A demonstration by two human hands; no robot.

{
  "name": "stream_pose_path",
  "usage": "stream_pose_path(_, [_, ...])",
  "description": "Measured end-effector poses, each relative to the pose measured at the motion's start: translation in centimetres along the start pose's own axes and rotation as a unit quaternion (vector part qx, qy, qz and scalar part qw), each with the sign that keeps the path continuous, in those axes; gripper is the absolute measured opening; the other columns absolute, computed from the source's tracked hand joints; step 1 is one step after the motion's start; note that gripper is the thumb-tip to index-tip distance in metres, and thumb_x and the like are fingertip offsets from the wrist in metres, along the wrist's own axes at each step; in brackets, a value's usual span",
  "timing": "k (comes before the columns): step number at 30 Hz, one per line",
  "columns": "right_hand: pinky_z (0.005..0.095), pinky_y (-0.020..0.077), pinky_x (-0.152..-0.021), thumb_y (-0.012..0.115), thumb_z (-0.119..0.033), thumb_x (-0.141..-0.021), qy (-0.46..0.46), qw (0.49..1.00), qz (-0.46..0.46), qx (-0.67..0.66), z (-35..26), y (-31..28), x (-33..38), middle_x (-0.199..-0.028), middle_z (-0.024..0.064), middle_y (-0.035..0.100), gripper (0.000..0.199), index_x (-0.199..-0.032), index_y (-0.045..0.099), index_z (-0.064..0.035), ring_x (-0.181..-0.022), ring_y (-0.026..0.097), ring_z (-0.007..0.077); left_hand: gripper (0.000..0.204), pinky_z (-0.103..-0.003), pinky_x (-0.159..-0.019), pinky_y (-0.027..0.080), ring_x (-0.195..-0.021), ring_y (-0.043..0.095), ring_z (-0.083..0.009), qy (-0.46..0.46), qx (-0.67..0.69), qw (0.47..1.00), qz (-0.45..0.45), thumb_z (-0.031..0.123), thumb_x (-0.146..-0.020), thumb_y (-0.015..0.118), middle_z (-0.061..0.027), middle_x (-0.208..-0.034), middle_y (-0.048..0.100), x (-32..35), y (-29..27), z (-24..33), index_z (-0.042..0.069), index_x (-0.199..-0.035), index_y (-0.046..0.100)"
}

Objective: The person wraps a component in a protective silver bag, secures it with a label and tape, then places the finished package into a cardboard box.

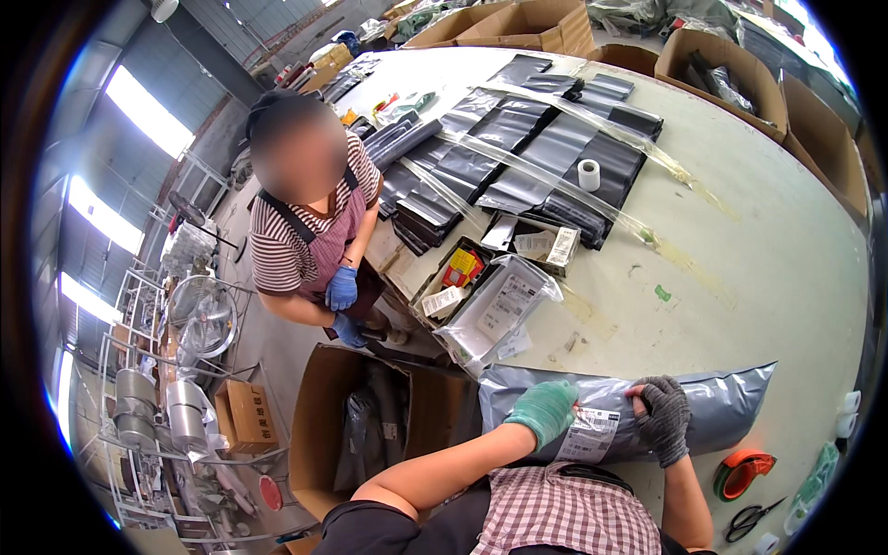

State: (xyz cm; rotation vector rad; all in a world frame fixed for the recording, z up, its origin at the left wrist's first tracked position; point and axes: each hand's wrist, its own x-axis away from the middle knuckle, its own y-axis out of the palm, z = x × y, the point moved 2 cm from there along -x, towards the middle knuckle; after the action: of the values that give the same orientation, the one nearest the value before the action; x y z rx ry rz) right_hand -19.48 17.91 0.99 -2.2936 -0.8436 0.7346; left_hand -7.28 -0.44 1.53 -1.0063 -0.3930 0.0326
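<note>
Lying at the near edge of the pale table (786, 268), a filled grey mailer bag (712, 407) carried a white label (589, 435). The green-gloved left hand (544, 411) pressed the label's left edge, fingers together; the grey-gloved right hand (664, 418) gripped the bag, fingers curled.

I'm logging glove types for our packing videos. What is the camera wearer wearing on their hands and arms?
The left hand wears a green knit glove; the right hand wears a dark grey knit glove. Both forearms are bare, below a short-sleeved pink-and-white checked shirt.
</note>
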Motion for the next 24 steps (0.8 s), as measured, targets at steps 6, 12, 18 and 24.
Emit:
stream_pose_path(6, [0.0392, 0.0473, -0.076, 0.063, -0.009, -0.074, 0.0, 1.0, -0.002, 0.001, 0.27, 0.13, 0.12, -0.082, 0.0097, 0.064, 0.006, -0.079, 0.066, -0.0091, -0.08, 0.059, 0.0298, 0.014, -0.041, -0.075, 0.051, -0.083, 0.063, -0.0312, 0.014, -0.051, 0.999, 0.002, 0.023, -0.082, 0.062, -0.0125, -0.086, 0.063, 0.28, 0.6, 0.3, 0.009, -0.083, 0.065])
stream_pose_path(12, [0.0392, 0.0475, -0.075, 0.063, -0.009, -0.074, 0.0, 1.0, -0.001, 0.001, -0.17, 0.08, -0.11, -0.083, 0.0097, 0.065, 0.006, -0.079, 0.067, -0.009, -0.08, 0.059, 0.0296, 0.014, -0.041, -0.074, 0.05, -0.082, 0.063, -0.0311, -0.003, -0.026, 1.0, 0.002, 0.022, -0.08, 0.064, -0.0115, -0.085, 0.064, 0.1, 0.64, 0.06, 0.009, -0.08, 0.066])
stream_pose_path(18, [0.039, 0.0474, -0.075, 0.063, -0.008, -0.074, 0.001, 1.0, -0.003, -0.003, -0.15, -0.07, -0.18, -0.083, 0.0099, 0.065, 0.006, -0.079, 0.066, -0.0088, -0.08, 0.06, 0.0298, 0.012, -0.041, -0.077, 0.05, -0.084, 0.063, -0.0311, 0.009, 0.047, 0.999, 0.014, 0.02, -0.079, 0.065, -0.0124, -0.086, 0.064, 0.52, -0.23, 0.01, 0.008, -0.08, 0.067])
stream_pose_path(24, [0.0389, 0.0473, -0.076, 0.063, -0.008, -0.075, -0.004, 1.0, -0.003, -0.008, 0.19, -0.02, -0.05, -0.083, 0.0101, 0.065, 0.006, -0.079, 0.066, -0.0088, -0.08, 0.06, 0.0299, 0.012, -0.04, -0.075, 0.049, -0.081, 0.061, -0.0307, 0.023, 0.079, 0.995, 0.057, 0.018, -0.079, 0.066, -0.0118, -0.084, 0.061, 0.87, 0.17, -0.58, 0.007, -0.081, 0.063])
